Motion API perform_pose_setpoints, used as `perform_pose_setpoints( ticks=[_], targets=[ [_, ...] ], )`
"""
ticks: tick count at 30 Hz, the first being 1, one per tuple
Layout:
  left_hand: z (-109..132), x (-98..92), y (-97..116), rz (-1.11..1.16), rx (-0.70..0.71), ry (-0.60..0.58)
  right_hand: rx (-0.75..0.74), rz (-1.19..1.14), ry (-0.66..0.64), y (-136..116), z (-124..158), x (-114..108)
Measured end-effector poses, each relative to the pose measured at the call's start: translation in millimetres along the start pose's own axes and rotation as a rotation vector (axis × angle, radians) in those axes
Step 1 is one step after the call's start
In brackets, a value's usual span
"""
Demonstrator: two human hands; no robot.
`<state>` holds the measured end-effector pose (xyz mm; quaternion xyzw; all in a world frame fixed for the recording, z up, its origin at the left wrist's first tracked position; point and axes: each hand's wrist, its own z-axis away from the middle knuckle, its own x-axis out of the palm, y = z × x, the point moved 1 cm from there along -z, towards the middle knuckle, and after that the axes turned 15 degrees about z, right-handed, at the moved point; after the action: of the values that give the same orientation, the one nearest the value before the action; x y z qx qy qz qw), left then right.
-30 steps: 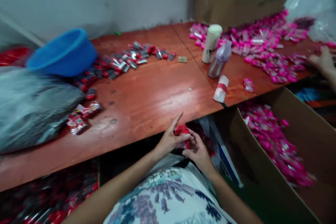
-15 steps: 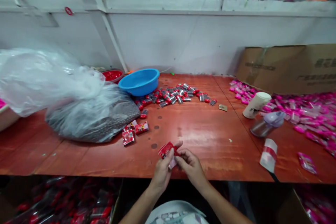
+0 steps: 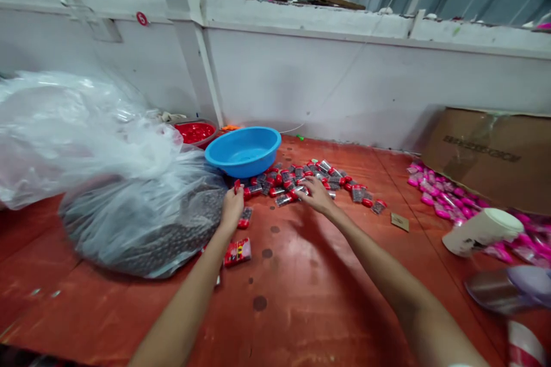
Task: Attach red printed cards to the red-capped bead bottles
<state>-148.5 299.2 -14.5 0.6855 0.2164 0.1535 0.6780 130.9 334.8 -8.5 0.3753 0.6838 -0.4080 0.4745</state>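
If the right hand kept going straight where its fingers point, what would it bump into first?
The right hand would probably meet the pile of small red-and-grey containers first; whether it touches them now is hard to tell.

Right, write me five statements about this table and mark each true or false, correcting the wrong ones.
1. The right hand is at the pile of red-ended containers. True.
2. The left hand has a small red item at its fingertips. True.
3. The blue basin is upside down. False: it stands with its opening up.
4. The clear plastic bag lies right of the basin as pictured. False: it is on the left.
5. The pink packets lie in front of the cardboard box. True.
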Motion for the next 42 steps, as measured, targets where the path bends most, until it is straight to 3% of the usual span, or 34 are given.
perform_pose_setpoints(
  ticks=[3, 7, 10, 13, 17, 22, 26, 30, 33, 36, 38, 42],
  targets=[
    [-47, 13.4, -7, -0.188, 0.036, -0.035, -0.071, 0.03, -0.068, -3, -78, 13],
    [-85, 22.7, -25, -0.392, 0.058, -0.092, -0.152, 0.041, -0.213, -12, -157, 50],
    [-94, 33.8, -40, -0.492, 0.069, -0.133, -0.212, 0.03, -0.33, -16, -183, 77],
    [-83, 50.2, -50, -0.535, 0.098, -0.171, -0.282, 0.017, -0.384, -13, -179, 89],
    [-45, 71.7, -48, -0.625, 0.208, -0.251, -0.349, 0.01, -0.393, 4, -143, 78],
    [21, 90.4, -36, -0.605, 0.289, -0.421, -0.397, -0.003, -0.346, 36, -72, 49],
    [74, 95.6, -29, -0.43, 0.251, -0.517, -0.372, -0.029, -0.328, 57, -11, 27],
    [112, 89.2, -16, -0.036, 0.098, -0.566, -0.311, -0.11, -0.331, 60, 45, 4],
    [140, 75.0, 0, 0.374, -0.175, -0.461, -0.133, -0.244, -0.122, 42, 86, -16],
    [179, 55.8, 15, 0.763, -0.526, -0.416, 0.136, -0.491, 0.152, 1, 132, -33],
    [207, 42.9, 22, 0.901, -0.665, -0.414, 0.257, -0.683, 0.179, -36, 165, -39],
    [251, 19.4, 19, 0.968, -0.81, -0.335, 0.299, -0.897, 0.096, -103, 219, -35]
  ],
)
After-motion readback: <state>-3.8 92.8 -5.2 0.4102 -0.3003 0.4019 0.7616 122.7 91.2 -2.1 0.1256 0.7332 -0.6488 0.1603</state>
